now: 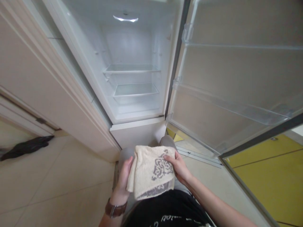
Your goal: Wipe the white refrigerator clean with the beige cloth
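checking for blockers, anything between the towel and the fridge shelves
Nothing visible: the left hand and right hand hold the towel before the fridge, its door swung wide to the right, shelves in plain view.

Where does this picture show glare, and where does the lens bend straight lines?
Head view: the oblong ceiling lamp in the open white fridge glares white; the clear plastic door shelves splay outward, wide-angle distortion; the cream patterned towel in the left hand and right hand is sharp.

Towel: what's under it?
Towel is held by left hand and right hand. Grey knees show past its top edge; the left fingers beneath it are covered.
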The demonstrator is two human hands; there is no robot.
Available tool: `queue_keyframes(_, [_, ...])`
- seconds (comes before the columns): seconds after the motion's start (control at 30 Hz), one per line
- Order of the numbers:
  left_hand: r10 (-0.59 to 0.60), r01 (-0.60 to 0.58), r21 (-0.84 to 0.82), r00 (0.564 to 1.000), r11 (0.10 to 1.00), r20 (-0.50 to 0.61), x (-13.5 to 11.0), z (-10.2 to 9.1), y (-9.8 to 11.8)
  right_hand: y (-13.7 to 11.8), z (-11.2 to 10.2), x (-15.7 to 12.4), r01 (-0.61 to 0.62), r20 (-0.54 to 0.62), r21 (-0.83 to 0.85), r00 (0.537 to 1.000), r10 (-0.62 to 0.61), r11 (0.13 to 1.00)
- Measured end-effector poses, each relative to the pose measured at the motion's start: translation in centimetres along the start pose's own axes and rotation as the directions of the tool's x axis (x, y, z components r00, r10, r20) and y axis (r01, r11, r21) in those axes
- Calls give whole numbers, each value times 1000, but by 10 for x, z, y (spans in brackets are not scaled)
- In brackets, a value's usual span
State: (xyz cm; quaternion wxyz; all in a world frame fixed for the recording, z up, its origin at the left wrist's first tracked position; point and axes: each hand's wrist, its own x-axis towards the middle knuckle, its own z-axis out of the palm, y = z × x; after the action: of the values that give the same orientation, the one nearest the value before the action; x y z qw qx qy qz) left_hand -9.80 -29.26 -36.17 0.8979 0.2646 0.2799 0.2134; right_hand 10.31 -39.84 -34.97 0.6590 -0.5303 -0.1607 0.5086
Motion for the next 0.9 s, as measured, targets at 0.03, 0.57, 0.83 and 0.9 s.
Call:
queue_keyframes(0.03, [0,0,27,1000,1000,-12,-1,0,-1,0,-2,-2,15,-9,-15,1000,-15,1000])
queue_keyframes(0.57, [-76,73,72,996,995,39,-2,14,-7,-9,-28,1,-15,173,-54,985,24,998])
queue_keyframes(0.83, [-87,89,32,995,996,-59,8,22,-10,3,-36,2,488,191,-682,837,-513,544])
queue_keyframes(0.9, [-71,70,-25,997,997,-40,11,27,-12,-1,-32,-11,653,499,-683,744,-444,327])
